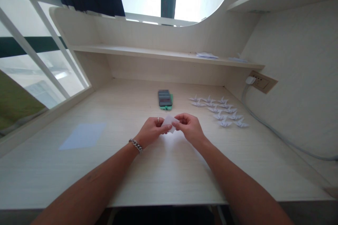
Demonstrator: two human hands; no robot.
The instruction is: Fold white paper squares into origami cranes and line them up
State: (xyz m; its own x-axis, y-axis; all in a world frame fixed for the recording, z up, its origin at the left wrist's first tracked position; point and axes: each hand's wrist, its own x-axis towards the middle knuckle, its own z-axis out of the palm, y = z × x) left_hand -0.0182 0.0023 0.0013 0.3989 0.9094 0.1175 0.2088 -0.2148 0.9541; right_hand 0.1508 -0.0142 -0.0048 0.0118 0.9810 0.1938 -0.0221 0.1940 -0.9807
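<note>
A small folded piece of white paper (169, 121) is held between my two hands, above the middle of the desk. My left hand (152, 129), with a ring and a chain bracelet, pinches its left corner between thumb and fingers. On the opposite side, my right hand (190, 126) grips the right corner, thumb in front. The undersides of the fingers are partly hidden. Several folded paper cranes (220, 110) stand in rows on the desk to the right of my right hand.
A green-edged object with a blurred dark face (165, 99) lies beyond my hands. Flat white paper (83, 135) rests at the left of the desk (148, 182). More folded paper (207, 55) sits on the shelf (158, 52). A grey cable (266, 124) runs from the wall socket (263, 81).
</note>
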